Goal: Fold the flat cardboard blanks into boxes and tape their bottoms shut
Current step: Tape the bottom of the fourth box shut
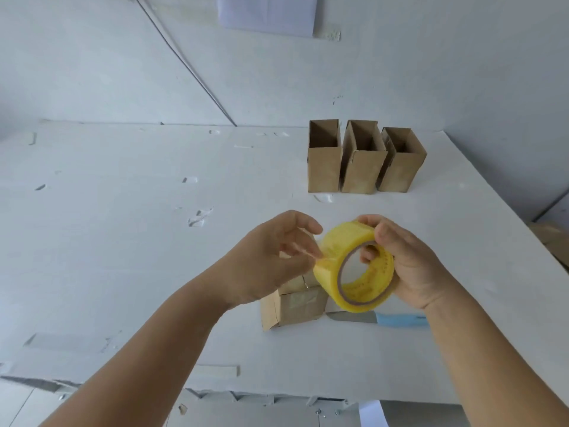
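1. At the far side of the white table (123,241), three folded boxes (363,158) stood upright in a row, tops open.
2. A fourth box (295,306) lay beneath the hands, flaps folded, its taping seemingly unfinished.
3. The right hand (409,266) gripped the yellow tape roll (354,269), fingers through its core.
4. The left hand (271,257) pinched at the glossy roll's loose end.
5. A blue-handled knife (378,318) lay just beside the box.
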